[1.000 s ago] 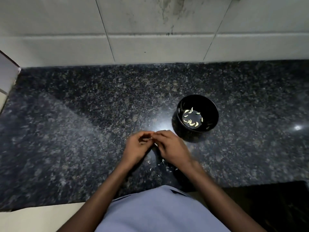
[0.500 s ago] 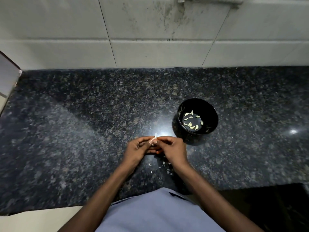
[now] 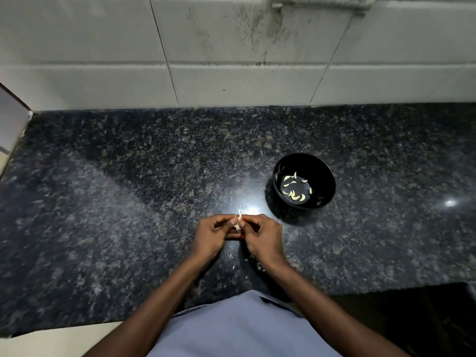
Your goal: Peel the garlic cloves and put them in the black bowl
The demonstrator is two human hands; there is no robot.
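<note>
A small pale garlic clove (image 3: pixel 239 222) with a wisp of papery skin standing up is pinched between the fingertips of the left hand (image 3: pixel 211 237) and the right hand (image 3: pixel 263 238), both curled around it, so that one side can be steadied while the skin is pulled away (judged the step in hand). The round glossy black bowl (image 3: pixel 325 173), holding several peeled cloves (image 3: pixel 296 188), is set near the right hand on the dark speckled granite counter (image 3: pixel 116 202), presumably for a short drop; skin scraps (image 3: pixel 258 265) are left beneath the wrists

No legible text, label, brand, number or sign is recorded. None is borne by the black bowl (image 3: pixel 304 181), the countertop (image 3: pixel 128 202) or the wall tiles (image 3: pixel 231 47).
</note>
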